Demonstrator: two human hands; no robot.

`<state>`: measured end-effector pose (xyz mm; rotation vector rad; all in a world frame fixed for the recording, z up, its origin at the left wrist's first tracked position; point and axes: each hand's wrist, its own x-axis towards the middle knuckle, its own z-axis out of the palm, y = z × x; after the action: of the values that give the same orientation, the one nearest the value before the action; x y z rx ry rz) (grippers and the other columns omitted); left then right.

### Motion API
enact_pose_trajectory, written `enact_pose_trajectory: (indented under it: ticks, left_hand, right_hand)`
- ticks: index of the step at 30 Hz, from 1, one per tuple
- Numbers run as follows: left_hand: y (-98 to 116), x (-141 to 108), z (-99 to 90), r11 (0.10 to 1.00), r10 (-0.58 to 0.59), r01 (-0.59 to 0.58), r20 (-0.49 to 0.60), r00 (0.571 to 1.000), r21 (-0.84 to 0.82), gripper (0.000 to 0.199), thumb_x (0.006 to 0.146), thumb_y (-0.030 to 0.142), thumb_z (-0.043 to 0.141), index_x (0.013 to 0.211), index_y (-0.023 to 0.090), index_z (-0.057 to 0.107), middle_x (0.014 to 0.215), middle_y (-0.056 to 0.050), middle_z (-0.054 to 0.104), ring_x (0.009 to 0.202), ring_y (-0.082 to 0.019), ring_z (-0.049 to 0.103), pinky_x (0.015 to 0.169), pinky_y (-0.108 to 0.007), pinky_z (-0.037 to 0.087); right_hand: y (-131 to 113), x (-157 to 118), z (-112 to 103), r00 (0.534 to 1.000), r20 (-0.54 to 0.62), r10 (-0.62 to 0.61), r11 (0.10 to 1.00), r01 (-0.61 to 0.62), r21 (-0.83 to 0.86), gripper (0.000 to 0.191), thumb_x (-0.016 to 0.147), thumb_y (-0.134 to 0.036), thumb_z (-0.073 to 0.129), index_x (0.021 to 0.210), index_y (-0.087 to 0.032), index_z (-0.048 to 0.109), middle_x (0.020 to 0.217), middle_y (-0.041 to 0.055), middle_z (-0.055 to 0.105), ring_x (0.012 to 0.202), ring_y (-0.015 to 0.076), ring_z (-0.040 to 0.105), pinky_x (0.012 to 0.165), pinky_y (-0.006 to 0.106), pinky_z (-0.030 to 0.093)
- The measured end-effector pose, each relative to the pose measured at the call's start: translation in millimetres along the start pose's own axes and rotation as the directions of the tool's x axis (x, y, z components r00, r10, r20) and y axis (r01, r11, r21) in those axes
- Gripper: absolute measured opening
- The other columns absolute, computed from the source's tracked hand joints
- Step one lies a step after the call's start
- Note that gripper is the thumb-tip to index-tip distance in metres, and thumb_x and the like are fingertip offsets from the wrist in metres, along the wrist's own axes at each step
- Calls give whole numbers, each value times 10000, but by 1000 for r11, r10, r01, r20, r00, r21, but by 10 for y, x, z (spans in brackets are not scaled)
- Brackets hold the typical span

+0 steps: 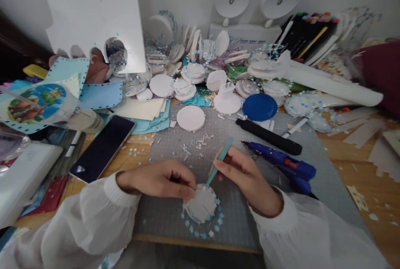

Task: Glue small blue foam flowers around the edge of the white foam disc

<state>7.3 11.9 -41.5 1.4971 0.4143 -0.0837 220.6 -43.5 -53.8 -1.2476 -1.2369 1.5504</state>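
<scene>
A small white disc (pixel 201 206) lies on the grey cutting mat (pixel 162 219) near the table's front edge. Tiny blue and white flowers trim its rim, and a loose arc of them lies around its near side. My left hand (pixel 167 179) is closed, its thumb and fingertips pinching the disc's upper left rim. My right hand (pixel 239 169) grips teal tweezers (pixel 221 158), tips pointing down at the disc's far rim. Whether the tips hold a flower is too small to tell. A plain white disc (pixel 190 118) lies farther back.
A blue glue gun (pixel 284 162) and a black pen-shaped tool (pixel 268 136) lie to the right. Left are a phone (pixel 103 148) and a tilted plastic cup (pixel 84 116). White discs, a blue lid (pixel 260 107) and a white twin-head lamp (pixel 246 31) crowd the back.
</scene>
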Motion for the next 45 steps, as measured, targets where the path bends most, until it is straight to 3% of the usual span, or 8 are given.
enact_pose_trajectory:
  ticks: [27, 36, 45]
  left_hand:
    - [-10, 12, 4, 1000, 2, -2, -39, 999, 16, 242, 898, 241, 521, 716, 105, 603, 644, -6, 559, 604, -90, 487, 567, -166, 378]
    - [-16, 6, -19, 1000, 14, -15, -52, 999, -2, 249, 904, 249, 510, 711, 107, 579, 640, 2, 534, 606, -87, 469, 570, -163, 369]
    - [-17, -8, -30, 999, 2, -2, -7, 1000, -34, 288, 901, 280, 523, 676, 107, 571, 623, 1, 518, 586, -85, 451, 545, -169, 346]
  right_hand:
    - [-17, -33, 18, 991, -27, -131, 989, 129, -67, 188, 862, -355, 567, 782, -190, 525, 650, -13, 534, 587, 109, 519, 555, 224, 450]
    - [3, -28, 24, 986, -103, -130, 991, 132, 16, 184, 852, -362, 601, 794, -191, 566, 694, -6, 576, 619, 104, 545, 592, 220, 471]
    - [113, -32, 34, 995, -78, -60, 983, 72, 169, 183, 861, -367, 608, 807, -194, 580, 722, -11, 583, 651, 102, 537, 621, 231, 443]
